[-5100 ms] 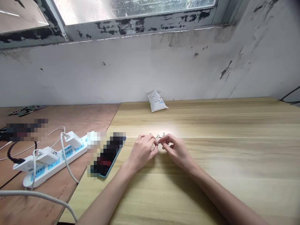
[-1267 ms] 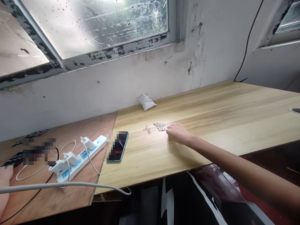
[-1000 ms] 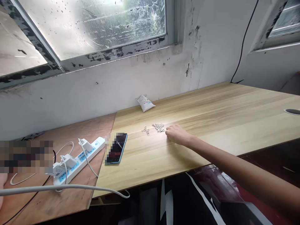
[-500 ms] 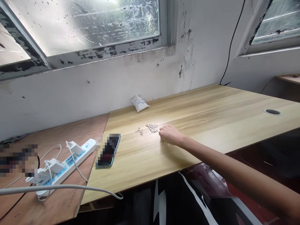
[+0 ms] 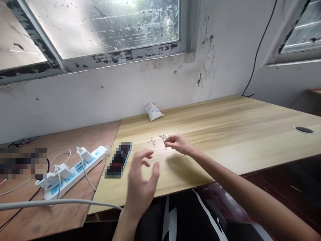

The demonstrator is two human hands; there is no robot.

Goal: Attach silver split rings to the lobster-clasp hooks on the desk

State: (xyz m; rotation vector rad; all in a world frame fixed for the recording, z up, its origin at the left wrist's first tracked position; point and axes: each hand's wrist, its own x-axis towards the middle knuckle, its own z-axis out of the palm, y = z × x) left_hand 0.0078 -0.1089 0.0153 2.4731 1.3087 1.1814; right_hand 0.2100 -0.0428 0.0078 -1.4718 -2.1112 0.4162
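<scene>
A heap of small metal rings (image 5: 163,137) lies on the light wooden table, with a smaller group of similar rings (image 5: 151,142) just to its left. My right hand (image 5: 179,144) is over the heap's right side, its thumb and fingertips pinched together. A small ring (image 5: 166,147) shows right under those fingertips, apparently held; the fingers partly cover the heap. Nearer to me, my left hand (image 5: 142,179) is raised above the table's front part, fingers curved and apart, holding nothing.
A phone (image 5: 118,160) lies left of the rings. Behind them a white packet (image 5: 153,112) rests near the wall. On the brown board at left is a white power strip (image 5: 85,165) with plugged-in chargers and cables. A cable hole (image 5: 303,130) is at the right.
My left hand has come into view from below. My right hand has shifted slightly left onto the heap, its fingers now pinched over the rings. The view has moved slightly left.
</scene>
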